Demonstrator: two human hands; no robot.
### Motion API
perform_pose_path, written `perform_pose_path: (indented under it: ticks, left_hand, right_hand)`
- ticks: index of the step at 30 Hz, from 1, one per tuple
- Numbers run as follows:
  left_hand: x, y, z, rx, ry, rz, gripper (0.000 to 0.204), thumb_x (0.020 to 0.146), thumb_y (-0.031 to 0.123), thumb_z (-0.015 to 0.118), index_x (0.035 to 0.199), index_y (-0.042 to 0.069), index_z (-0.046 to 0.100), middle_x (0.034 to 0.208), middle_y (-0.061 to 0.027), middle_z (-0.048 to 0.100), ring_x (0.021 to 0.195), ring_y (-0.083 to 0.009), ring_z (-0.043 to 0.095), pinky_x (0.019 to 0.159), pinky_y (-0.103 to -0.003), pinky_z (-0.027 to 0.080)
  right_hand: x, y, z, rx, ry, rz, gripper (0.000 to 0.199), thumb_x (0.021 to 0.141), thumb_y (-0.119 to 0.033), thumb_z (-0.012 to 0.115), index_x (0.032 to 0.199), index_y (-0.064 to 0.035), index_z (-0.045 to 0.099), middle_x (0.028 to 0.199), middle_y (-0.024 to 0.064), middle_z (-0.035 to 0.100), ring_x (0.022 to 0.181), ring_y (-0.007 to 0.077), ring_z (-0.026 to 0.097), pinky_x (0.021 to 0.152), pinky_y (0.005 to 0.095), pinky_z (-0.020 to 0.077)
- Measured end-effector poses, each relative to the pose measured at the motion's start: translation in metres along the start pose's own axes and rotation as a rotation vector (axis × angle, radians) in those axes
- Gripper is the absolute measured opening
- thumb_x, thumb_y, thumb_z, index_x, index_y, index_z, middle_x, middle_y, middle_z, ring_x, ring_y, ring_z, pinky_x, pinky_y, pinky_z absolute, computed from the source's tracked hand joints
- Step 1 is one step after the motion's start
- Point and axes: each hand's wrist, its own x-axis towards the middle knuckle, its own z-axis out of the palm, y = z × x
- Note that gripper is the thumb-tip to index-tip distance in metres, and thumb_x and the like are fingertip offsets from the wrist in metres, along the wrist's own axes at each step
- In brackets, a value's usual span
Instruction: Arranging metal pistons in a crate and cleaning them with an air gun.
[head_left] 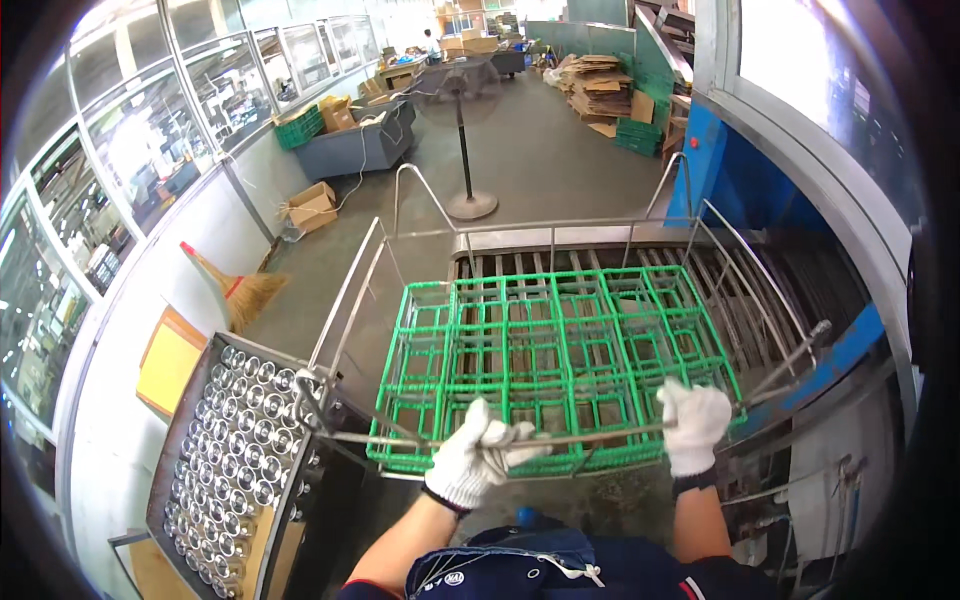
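A green-coated wire rack (565, 365) divided into several square cells lies in front of me, framed by a bare metal wire cart frame (345, 290). Across its near side runs a thin metal rail (600, 436). My left hand (470, 462), in a white knit glove, is loosely curled at the rail left of middle, thumb up. In a matching glove, my right hand (694, 425) is closed at the rail's right part, near the rack's near right corner. The cells I can see into hold no items; bars show through them.
At left stands a tray of clear glassware (240, 430), beside a yellow board (172, 362) and a broom (245, 295). A slatted metal bed (745, 310) lies beneath and right of the rack, by blue machinery (715, 180). Ahead are a pedestal fan (463, 150) and stacked cardboard (597, 85).
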Motion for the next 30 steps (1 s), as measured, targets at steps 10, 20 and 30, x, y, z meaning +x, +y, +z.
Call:
perform_pose_path:
  ticks: [10, 20, 30]
  left_hand:
    - [0.122, 0.014, -0.014, 0.1, 0.164, 0.025, 0.035, 0.101, 0.031, 0.058, 0.11, -0.003, 0.06, 0.111, -0.0215, 0.066, 0.103, -0.0496, 0.063, 0.091, -0.072, 0.052]
    - [0.155, 0.038, -0.003, 0.206, 0.143, 0.025, 0.03, 0.099, 0.022, 0.058, 0.112, -0.005, 0.059, 0.106, -0.0208, 0.06, 0.098, -0.0418, 0.062, 0.091, -0.067, 0.053]
    - [0.152, 0.023, -0.002, 0.243, 0.227, 0.047, 0.025, 0.093, 0.018, 0.055, 0.104, -0.005, 0.058, 0.098, -0.0269, 0.065, 0.099, -0.0549, 0.063, 0.089, -0.069, 0.054]
  right_hand:
    - [0.105, 0.029, 0.088, -0.005, -0.266, 0.012, 0.015, 0.085, -0.028, 0.064, 0.081, -0.0188, 0.075, 0.072, 0.0087, 0.069, 0.069, 0.0246, 0.067, 0.062, 0.0367, 0.0507]
    - [0.124, 0.029, 0.106, 0.028, -0.135, -0.003, 0.023, 0.09, -0.038, 0.062, 0.091, -0.0194, 0.075, 0.077, 0.0122, 0.07, 0.073, 0.0335, 0.068, 0.066, 0.0441, 0.0509]
    - [0.106, 0.048, 0.111, 0.201, -0.2, -0.035, 0.009, 0.077, -0.02, 0.07, 0.075, -0.0267, 0.076, 0.073, 0.0036, 0.072, 0.068, 0.0254, 0.069, 0.067, 0.0368, 0.0528]
